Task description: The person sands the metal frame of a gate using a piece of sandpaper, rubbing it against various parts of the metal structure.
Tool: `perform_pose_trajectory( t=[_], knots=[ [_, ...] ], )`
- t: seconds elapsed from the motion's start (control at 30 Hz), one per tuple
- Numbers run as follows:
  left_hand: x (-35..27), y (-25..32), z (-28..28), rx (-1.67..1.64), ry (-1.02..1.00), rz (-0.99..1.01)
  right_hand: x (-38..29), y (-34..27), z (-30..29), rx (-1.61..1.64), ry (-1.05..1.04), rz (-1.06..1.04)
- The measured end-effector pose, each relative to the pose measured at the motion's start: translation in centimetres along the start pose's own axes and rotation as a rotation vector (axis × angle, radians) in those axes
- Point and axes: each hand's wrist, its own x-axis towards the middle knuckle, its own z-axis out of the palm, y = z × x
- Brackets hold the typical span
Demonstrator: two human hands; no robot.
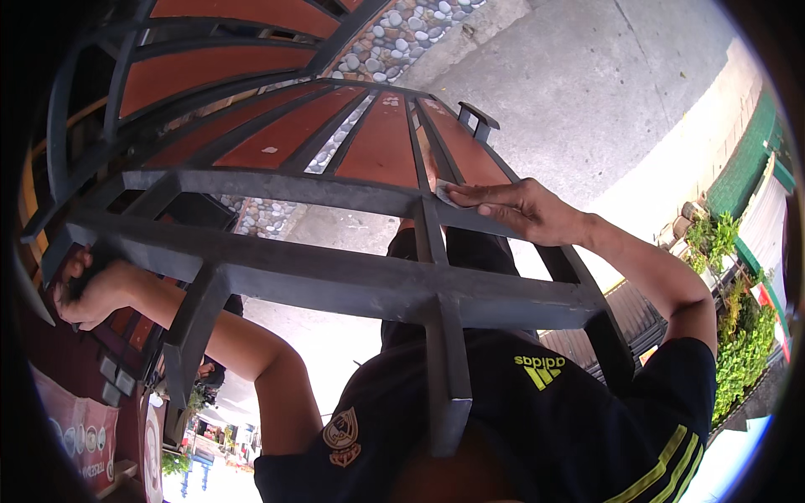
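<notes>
A dark grey metal frame (327,270) of crossed square tubes fills the middle, close to the person. Reddish-brown panels (377,141) with dark bars between them stretch away behind it, some with pale chipped spots. My right hand (534,210) presses a small whitish sheet or pad (446,193) against the upper tube, near the joint with a short upright. At the far left, my left hand (94,292) is by the end of the lower tube, its fingers curled and partly in shadow; whether it grips the tube is unclear.
A similar gate-like section (220,69) with reddish panels stands at upper left. Rounded pebbles (402,38) border a concrete pavement (566,94). Potted plants (748,352) and a green fence cover (748,163) are at right. A banner (78,427) hangs at lower left, where part of another person shows.
</notes>
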Motion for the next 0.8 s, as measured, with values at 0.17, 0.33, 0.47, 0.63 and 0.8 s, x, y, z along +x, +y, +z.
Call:
perform_pose_trajectory(
  t=[0.17,0.33,0.47,0.63,0.8],
  knots=[
    [-1.4,1.5,1.5,0.068,0.133,0.010,-9.5,3.4,-1.4,0.115,0.159,0.322],
    [-0.9,1.2,1.2,-0.018,0.018,-0.070,-1.2,-0.7,0.9,0.173,0.029,0.055],
    [-1.9,2.2,2.6,0.041,0.065,-0.050,10.0,-3.3,3.2,0.078,-0.010,-0.252],
    [-1.9,1.8,1.9,0.037,0.076,-0.061,9.7,-3.5,2.5,0.035,-0.082,-0.165],
    [-2.6,3.2,2.4,0.062,0.110,-0.077,0.8,-0.7,0.1,0.075,-0.061,0.009]
  ],
)
